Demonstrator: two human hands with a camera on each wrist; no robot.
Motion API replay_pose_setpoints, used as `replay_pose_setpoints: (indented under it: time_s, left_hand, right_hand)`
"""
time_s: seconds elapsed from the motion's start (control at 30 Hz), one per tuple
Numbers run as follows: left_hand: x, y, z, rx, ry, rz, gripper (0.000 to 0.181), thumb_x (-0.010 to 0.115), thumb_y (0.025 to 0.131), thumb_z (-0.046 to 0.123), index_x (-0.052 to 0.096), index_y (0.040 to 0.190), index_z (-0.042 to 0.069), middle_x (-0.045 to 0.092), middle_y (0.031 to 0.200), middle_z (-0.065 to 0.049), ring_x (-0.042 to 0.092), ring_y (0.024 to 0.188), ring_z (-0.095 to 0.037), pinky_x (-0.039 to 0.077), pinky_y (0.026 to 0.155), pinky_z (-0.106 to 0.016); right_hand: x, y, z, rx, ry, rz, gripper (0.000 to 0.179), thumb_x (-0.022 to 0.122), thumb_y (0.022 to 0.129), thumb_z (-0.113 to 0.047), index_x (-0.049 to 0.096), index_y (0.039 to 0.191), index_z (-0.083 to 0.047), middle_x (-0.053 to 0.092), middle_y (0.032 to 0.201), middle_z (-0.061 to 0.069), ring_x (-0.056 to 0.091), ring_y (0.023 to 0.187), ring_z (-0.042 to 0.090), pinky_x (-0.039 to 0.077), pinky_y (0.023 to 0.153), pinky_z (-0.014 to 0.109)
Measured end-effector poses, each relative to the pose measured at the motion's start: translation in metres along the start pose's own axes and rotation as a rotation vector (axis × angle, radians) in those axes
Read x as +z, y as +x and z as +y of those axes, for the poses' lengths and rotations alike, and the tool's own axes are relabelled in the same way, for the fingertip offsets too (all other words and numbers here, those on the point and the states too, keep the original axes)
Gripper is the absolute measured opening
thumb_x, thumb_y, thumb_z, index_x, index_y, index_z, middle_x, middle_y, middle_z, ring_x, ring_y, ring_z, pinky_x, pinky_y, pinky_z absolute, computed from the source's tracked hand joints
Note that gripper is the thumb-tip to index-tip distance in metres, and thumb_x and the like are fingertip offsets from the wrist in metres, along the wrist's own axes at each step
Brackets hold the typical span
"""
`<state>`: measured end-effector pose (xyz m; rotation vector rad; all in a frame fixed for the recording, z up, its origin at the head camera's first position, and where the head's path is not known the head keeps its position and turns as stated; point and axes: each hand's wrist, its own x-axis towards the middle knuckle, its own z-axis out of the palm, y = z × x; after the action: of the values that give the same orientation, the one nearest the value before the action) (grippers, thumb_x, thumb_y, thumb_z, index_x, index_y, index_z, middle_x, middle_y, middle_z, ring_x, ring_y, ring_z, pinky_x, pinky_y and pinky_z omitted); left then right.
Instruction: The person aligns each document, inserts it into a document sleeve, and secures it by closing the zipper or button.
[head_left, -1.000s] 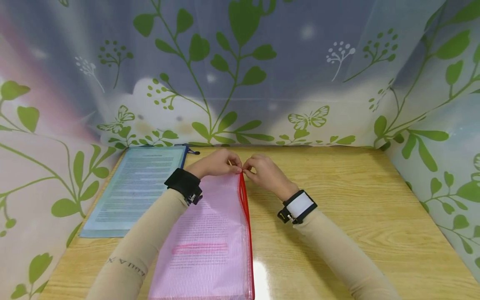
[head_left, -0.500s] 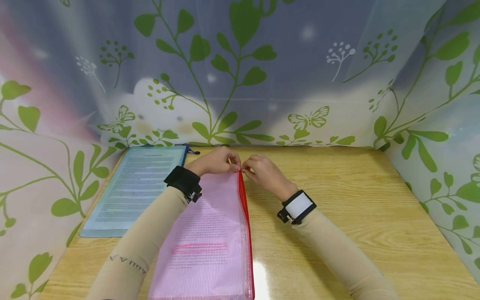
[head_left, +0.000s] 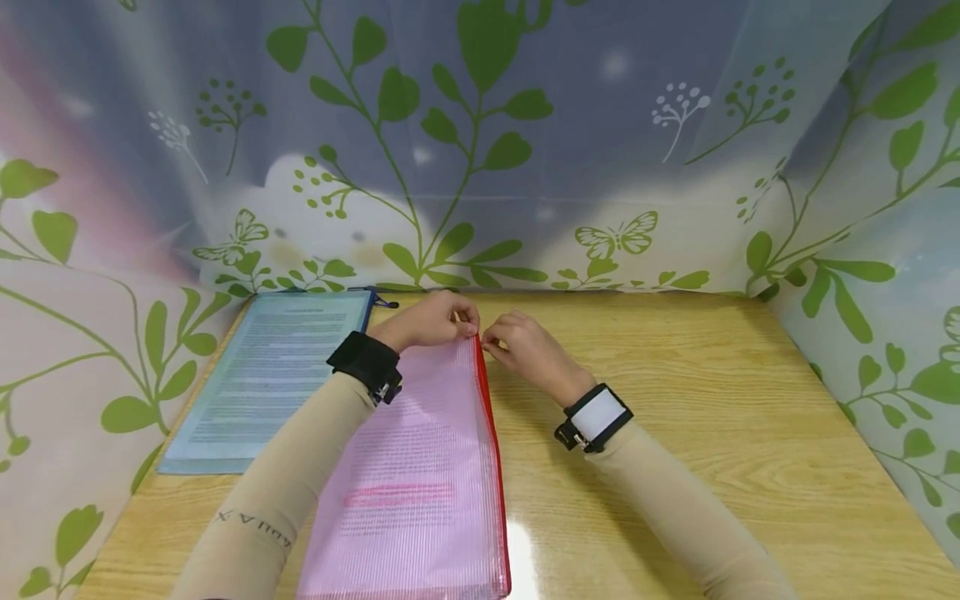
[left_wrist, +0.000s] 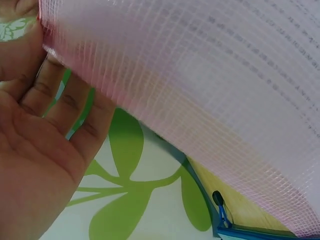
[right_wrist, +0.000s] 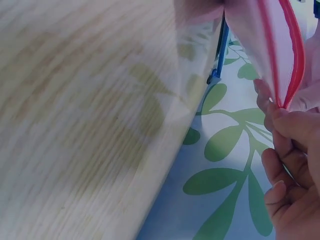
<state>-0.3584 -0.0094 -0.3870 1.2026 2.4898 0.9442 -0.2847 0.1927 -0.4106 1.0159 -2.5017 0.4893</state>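
A pink mesh zip pouch (head_left: 405,467) with a printed sheet inside lies on the table, two of its text lines marked in pink. Its red zipper edge (head_left: 491,425) runs along the right side. At the far right corner my left hand (head_left: 442,319) pinches the pouch between thumb and finger; in the left wrist view the other fingers (left_wrist: 70,105) are behind the mesh. My right hand (head_left: 528,350) is beside that corner. The right wrist view has its thumb and finger pinching the zipper's end, where two red strips (right_wrist: 295,55) converge. The slider itself is hidden.
A blue zip pouch (head_left: 277,375) with a printed sheet lies at the table's left, its zipper pull (head_left: 386,303) at the far corner. The wooden table (head_left: 712,417) meets a leaf-patterned curtain (head_left: 570,167) at the back and both sides.
Both hands have stayed by the far corner of the pink pouch. That corner has shifted slightly left with my left hand, and a small gap now shows between the hands.
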Motion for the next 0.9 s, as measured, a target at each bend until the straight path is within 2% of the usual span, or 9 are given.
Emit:
replay_pose_setpoints:
  time_s: [0.13, 0.43, 0.6, 0.9]
  left_hand:
    - [0.001, 0.0, -0.001, -0.013, 0.013, 0.027, 0.007, 0.063, 0.092, 0.011, 0.069, 0.09, 0.012, 0.066, 0.08, -0.001, 0.054, 0.07, -0.016, 0.043, 0.064, -0.029]
    - [0.003, 0.0, -0.002, -0.001, 0.058, 0.052, 0.006, 0.063, 0.092, 0.011, 0.069, 0.089, 0.01, 0.066, 0.083, -0.002, 0.054, 0.073, -0.016, 0.044, 0.067, -0.031]
    - [0.005, 0.001, -0.003, 0.008, 0.083, 0.057, 0.007, 0.063, 0.093, 0.012, 0.069, 0.09, 0.01, 0.068, 0.085, -0.003, 0.055, 0.074, -0.017, 0.045, 0.068, -0.032]
    - [0.006, 0.002, -0.007, -0.015, 0.105, 0.063, 0.008, 0.062, 0.094, 0.013, 0.068, 0.089, 0.01, 0.068, 0.087, -0.003, 0.055, 0.074, -0.018, 0.044, 0.068, -0.031]
  right_hand:
    - [0.001, -0.002, 0.0, -0.011, 0.009, -0.019, 0.004, 0.072, 0.086, -0.005, 0.072, 0.09, -0.003, 0.07, 0.087, 0.006, 0.06, 0.086, 0.019, 0.052, 0.078, 0.032]
    - [0.003, -0.007, -0.004, -0.004, 0.011, -0.05, 0.005, 0.073, 0.086, -0.006, 0.072, 0.091, -0.004, 0.071, 0.089, 0.006, 0.06, 0.086, 0.018, 0.052, 0.078, 0.031]
    - [0.004, -0.01, -0.004, -0.01, 0.018, -0.046, 0.004, 0.074, 0.085, -0.005, 0.073, 0.089, -0.004, 0.071, 0.088, 0.005, 0.06, 0.084, 0.017, 0.052, 0.077, 0.03]
    - [0.007, -0.016, -0.005, -0.035, 0.029, -0.051, 0.005, 0.075, 0.083, -0.004, 0.074, 0.088, -0.004, 0.071, 0.085, 0.004, 0.062, 0.083, 0.018, 0.053, 0.078, 0.032]
